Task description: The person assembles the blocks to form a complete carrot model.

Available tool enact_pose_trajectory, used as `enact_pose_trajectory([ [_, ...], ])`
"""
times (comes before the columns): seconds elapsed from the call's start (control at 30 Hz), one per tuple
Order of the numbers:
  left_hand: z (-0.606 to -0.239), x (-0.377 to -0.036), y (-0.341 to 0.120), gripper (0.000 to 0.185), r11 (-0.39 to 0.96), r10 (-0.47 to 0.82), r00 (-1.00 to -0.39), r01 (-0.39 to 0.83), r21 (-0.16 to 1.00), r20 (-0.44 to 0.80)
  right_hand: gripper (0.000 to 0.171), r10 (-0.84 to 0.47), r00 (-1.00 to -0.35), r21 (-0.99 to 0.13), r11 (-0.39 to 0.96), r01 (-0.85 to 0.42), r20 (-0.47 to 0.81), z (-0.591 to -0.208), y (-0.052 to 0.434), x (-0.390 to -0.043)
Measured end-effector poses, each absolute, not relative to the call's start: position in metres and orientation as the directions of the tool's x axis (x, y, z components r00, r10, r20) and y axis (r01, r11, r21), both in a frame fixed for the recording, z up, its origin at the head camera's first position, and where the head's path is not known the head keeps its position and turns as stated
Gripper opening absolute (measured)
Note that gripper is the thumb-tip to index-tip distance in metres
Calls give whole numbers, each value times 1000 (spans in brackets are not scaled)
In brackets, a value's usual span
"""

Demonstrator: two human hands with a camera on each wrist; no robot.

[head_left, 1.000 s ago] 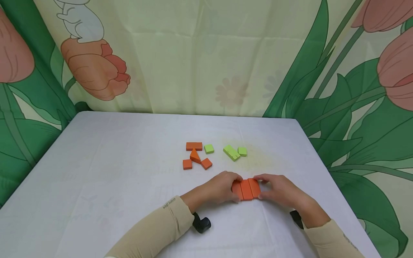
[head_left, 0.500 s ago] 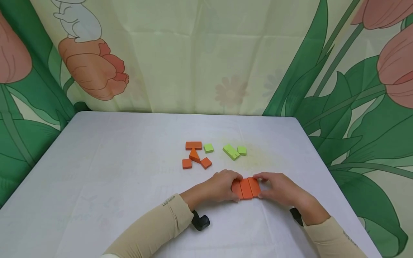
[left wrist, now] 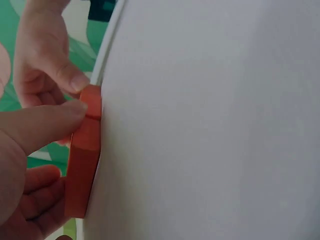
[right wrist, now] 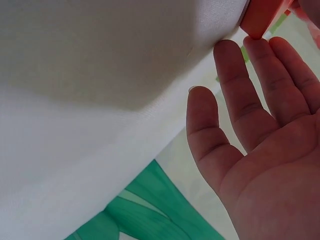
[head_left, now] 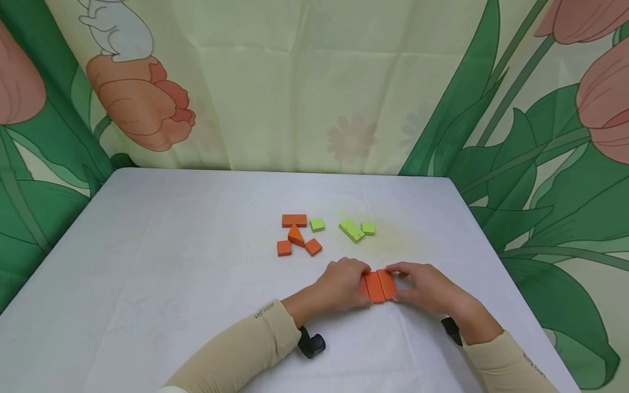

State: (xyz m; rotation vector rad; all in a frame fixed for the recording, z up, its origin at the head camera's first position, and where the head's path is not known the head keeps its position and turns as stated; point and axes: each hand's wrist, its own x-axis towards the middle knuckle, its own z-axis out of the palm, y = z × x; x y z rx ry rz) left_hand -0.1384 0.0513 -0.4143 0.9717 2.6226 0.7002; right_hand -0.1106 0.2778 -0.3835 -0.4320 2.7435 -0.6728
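Barely anything moved: left hand (head_left: 341,285) slid in slightly, both hands still pinching the row of flat orange wooden blocks (head_left: 378,285) with right hand (head_left: 426,287), squaring them near the tabletop's (head_left: 172,262) front edge.

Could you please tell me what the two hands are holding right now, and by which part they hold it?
Both hold the row of orange blocks on the table: left hand at its left end, right hand at its right end.
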Motion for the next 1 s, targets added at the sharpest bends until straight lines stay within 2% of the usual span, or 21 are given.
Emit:
enact_pose_trajectory([
  [0.23,-413,-133,57,54,685,630,-774,518,512,-60,53,-359,-916,-486,842,-235,-179,-384,279,-110],
  [1.0,-413,-125,62,51,693,587,-808,467,550,-53,54,-347,-918,-487,845,-219,-190,-384,277,-107],
])
